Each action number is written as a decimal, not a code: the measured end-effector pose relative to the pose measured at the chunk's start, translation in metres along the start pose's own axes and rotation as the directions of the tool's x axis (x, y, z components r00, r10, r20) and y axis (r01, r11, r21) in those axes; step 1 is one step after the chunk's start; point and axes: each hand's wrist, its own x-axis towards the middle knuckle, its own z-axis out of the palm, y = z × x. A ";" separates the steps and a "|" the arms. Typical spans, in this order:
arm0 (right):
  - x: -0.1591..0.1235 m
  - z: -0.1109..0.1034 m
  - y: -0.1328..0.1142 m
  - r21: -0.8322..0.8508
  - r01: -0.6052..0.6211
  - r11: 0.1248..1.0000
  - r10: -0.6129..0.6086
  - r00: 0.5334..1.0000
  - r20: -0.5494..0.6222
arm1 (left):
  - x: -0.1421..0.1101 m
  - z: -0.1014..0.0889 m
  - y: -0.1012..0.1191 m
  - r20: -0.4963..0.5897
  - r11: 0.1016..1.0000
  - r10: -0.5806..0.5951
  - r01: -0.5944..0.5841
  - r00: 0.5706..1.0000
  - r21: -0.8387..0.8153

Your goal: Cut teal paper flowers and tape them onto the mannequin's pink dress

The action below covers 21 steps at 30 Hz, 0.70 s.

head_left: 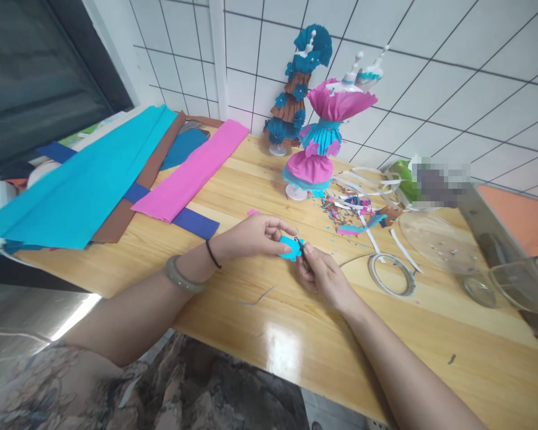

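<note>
Over the front middle of the table, my left hand [269, 236] pinches a small bright blue paper piece [289, 247] with a scalloped edge, its thumb on the near side. My right hand [320, 272] is closed around a small dark, slim tool [301, 246] whose tip meets the right side of that paper. Fingers cover most of the tool, so its exact kind does not show. Behind the hands stands a pink and blue crepe-paper dress figure [318, 140] on a white round base. A teal and brown one [291, 95] is farther back.
Folded crepe paper in turquoise [89, 179] and pink [192, 170] lies at left. Paper scraps [352, 206] and white strips lie right of the figures. A tape roll [392, 275], a clear plate with beads [446, 245] and a glass jar [526, 283] are on the right.
</note>
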 end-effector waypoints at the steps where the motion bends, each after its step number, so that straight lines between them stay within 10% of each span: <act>1: 0.000 0.000 0.000 -0.001 -0.001 1.000 0.001 1.000 -0.002 | 0.000 0.000 0.000 -0.002 1.000 0.004 -0.004 1.000 0.003; 21: 0.000 0.001 -0.003 0.002 -0.024 1.000 0.024 1.000 -0.018 | 0.000 -0.003 0.002 -0.024 0.999 0.029 -0.028 0.999 0.020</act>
